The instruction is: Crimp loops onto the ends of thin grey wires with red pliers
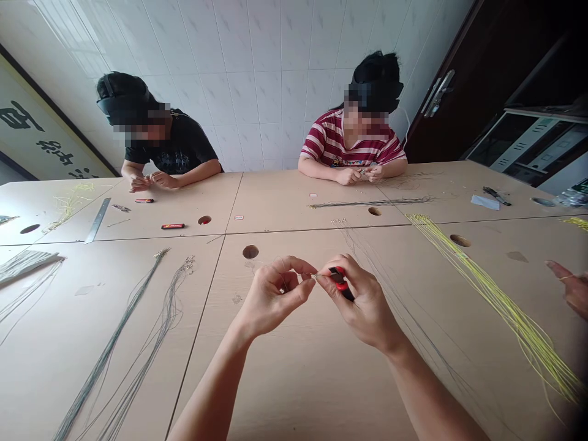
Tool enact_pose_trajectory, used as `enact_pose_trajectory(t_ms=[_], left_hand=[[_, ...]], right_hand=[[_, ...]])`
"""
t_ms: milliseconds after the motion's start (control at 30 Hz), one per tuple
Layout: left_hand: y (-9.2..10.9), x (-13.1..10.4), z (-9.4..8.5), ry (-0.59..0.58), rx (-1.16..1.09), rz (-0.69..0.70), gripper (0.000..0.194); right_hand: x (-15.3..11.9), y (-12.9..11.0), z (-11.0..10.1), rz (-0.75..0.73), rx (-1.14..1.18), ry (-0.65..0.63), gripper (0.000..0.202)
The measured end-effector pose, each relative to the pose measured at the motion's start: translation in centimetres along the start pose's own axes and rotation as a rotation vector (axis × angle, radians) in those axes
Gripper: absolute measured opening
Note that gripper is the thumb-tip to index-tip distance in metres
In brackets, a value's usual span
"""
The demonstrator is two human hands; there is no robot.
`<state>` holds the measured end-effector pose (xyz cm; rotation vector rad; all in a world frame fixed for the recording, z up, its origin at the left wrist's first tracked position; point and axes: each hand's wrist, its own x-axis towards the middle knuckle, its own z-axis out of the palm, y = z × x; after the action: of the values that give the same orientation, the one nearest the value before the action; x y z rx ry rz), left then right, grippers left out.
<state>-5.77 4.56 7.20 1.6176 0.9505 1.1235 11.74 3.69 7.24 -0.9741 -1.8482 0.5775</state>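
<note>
Above the table's middle, my left hand (278, 291) is closed in a pinch on the end of a thin cord. Close beside it, my right hand (361, 300) pinches at the same spot, its thumb and fingertip nearly touching the left fingertips. Tucked in the right palm is a small red-and-black tool (340, 280), partly covered by fingers, so its exact kind is unclear. A tiny piece (313, 275) shows between the two hands, too small to name. Thin grey cords (404, 300) lie to the right of my right hand.
Bundles of grey-green cords (124, 324) lie at left, yellow cords (496, 288) at right. The table has round holes (250, 252). Two people in headgear sit opposite, handling small things. Another person's hand (572, 285) reaches in at right. A metal ruler (98, 219) lies far left.
</note>
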Motion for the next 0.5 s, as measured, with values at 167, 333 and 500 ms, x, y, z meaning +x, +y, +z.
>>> enact_pose_trajectory(t_ms=[167, 333, 500], left_hand=[[-0.07, 0.03, -0.11, 0.000, 0.007, 0.018, 0.009], [-0.27, 0.04, -0.21, 0.004, 0.009, 0.006, 0.012], [-0.22, 0.14, -0.30, 0.003, -0.012, -0.001, 0.012]], right_hand=[[-0.05, 0.08, 0.02, 0.002, -0.024, -0.021, 0.014], [-0.04, 0.09, 0.03, 0.017, -0.030, -0.033, 0.015], [-0.14, 0.31, 0.16, 0.016, -0.040, -0.031, 0.015]])
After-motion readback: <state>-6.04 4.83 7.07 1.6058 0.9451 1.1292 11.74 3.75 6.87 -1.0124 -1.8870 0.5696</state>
